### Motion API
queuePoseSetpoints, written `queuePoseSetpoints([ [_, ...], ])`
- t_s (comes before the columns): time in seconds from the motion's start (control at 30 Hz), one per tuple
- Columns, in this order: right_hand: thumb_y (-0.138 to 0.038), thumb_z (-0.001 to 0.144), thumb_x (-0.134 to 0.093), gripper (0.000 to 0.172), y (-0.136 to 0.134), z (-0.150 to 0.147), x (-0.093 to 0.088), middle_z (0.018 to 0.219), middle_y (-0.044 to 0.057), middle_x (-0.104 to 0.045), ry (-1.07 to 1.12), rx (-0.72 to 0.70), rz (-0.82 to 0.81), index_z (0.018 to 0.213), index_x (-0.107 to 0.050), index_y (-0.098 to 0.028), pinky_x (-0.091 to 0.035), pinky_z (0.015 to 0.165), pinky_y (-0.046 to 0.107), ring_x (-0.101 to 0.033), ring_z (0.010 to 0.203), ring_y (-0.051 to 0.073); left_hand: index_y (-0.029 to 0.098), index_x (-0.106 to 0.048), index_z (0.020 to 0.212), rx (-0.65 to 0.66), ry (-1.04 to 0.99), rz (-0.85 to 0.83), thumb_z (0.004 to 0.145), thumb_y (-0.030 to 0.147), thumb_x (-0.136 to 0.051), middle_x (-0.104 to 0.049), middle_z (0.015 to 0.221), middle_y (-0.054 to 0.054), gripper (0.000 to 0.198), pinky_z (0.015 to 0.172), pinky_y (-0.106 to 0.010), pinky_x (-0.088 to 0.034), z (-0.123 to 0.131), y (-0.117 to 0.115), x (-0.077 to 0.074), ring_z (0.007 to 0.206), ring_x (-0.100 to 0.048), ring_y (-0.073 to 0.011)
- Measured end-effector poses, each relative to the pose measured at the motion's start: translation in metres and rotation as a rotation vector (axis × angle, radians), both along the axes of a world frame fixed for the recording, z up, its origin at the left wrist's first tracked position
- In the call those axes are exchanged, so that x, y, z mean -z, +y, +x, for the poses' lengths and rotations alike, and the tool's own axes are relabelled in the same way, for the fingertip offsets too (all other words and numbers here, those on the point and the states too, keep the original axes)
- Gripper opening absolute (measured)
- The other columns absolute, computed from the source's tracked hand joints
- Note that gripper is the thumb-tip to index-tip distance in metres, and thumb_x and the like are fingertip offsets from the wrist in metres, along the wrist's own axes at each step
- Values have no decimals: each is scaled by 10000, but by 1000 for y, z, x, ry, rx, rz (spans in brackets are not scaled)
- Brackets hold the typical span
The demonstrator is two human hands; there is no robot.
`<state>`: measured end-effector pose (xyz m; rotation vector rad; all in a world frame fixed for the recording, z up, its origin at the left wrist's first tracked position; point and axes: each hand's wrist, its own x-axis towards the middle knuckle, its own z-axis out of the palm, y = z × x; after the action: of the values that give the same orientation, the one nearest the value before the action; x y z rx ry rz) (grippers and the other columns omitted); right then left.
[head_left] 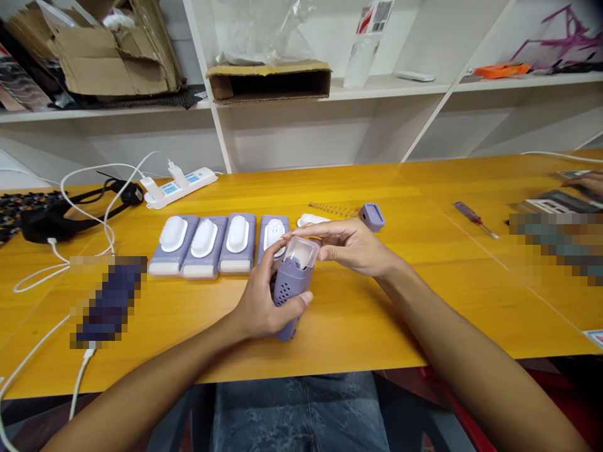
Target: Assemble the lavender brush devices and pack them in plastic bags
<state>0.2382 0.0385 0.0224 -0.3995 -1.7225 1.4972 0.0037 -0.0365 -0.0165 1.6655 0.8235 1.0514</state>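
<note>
The left hand [261, 301] was closed around a purple housing [289, 295] just above the table [424, 301], and its clear cap [301, 251] was pinched by the right hand [351, 245]. Four like units [221, 245] were lined up behind; a spring [332, 208] and purple end cap [372, 216] were left loose.

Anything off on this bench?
Nothing spilled or damaged. A loose spring, white oval piece and purple cap lie scattered behind the right hand, off the tidy row of four units. The left hand grips a fifth unit; right pinches its clear cap.
</note>
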Motion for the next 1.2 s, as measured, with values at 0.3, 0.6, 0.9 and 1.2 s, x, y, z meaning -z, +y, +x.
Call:
queuePoseSetpoints([
  [0.3,-422,954,-920,387,-4,-4,-2,1403,62,-833,-43,0,88,1329,-858,-349,-569,1215,427,-759,1370,260,217,-433,1575,-21,39,49,874,455,-835,-743,1163,-113,842,825,-464,-621,-2,2,1,948,-727,-278],
  [0.6,-395,913,-958,397,-6,-8,-2,1404,62,-833,-30,1,55,1295,-874,-324,-562,1228,429,-752,1385,273,224,-480,1521,-3,-19,57,883,426,-834,-745,1141,-90,758,782,-407,-624,-2,1,-4,919,-743,-257],
  [0.9,-430,946,-928,379,-8,-12,-1,1455,58,-804,-23,17,99,1311,-857,-355,-470,1329,491,-694,1480,281,210,-509,1472,-13,-11,74,880,416,-824,-768,1133,-109,701,776,-416,-620,-5,2,-7,928,-759,-284],
  [1.2,-460,941,-925,394,-9,-15,4,1472,51,-790,-15,-45,38,1314,-853,-360,-471,1328,482,-686,1491,263,261,-430,1660,-24,-3,161,879,353,-816,-704,1438,-165,876,942,-518,-645,-2,0,-11,1171,-753,-359],
])
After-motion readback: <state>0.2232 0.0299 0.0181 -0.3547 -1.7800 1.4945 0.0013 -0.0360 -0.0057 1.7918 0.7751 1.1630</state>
